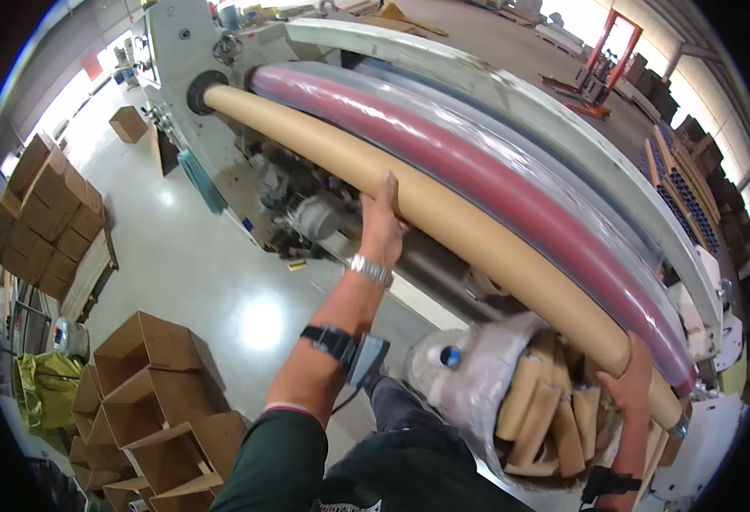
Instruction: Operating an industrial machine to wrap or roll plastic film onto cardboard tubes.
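A long tan cardboard tube (469, 239) lies slantwise across the machine, from the far left to the near right. Its far left end meets a dark round flange (201, 92) on the machine's side frame. My left hand (383, 224) grips the tube around its middle, thumb up along its near side and the other fingers largely hidden. Near the right end, my right hand (631, 377) is wrapped over the tube. A metal tip (680, 427) sticks out of that end. Just behind the tube runs a red roll under shiny clear film (477, 171).
Below my right hand, a plastic-lined bin (469, 397) holds several cut tube pieces (554, 418). The machine's pale beam (511, 85) curves behind the rolls. Open cardboard boxes (153, 384) stand at lower left, stacked cartons (46, 213) farther left. A red lifter (592, 77) stands far right.
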Tool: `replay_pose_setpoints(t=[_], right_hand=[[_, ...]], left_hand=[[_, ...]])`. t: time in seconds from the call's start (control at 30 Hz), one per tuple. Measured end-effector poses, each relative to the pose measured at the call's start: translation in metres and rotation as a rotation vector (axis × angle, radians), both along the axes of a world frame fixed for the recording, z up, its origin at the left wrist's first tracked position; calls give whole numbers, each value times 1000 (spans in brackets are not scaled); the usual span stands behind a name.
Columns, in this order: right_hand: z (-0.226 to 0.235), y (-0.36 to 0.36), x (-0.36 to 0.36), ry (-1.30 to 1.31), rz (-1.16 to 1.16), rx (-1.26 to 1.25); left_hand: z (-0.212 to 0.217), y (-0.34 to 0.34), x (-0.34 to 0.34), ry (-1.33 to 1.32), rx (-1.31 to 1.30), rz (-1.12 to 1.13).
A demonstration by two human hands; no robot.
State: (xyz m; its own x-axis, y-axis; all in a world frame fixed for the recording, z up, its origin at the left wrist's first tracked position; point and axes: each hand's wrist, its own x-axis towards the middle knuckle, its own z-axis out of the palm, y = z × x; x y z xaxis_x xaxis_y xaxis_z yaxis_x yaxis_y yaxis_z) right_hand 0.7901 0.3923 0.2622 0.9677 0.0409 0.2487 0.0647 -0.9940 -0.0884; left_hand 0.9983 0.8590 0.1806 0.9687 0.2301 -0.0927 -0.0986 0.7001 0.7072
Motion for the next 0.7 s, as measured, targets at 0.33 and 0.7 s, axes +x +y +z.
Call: replay_pose_setpoints(t=[0.33,0.7], right_hand=[[16,305,184,87,415,139],[19,500,320,-44,217,78]], left_hand=[[-89,348,27,268,426,533],[-62,731,162,431,1754,1136]])
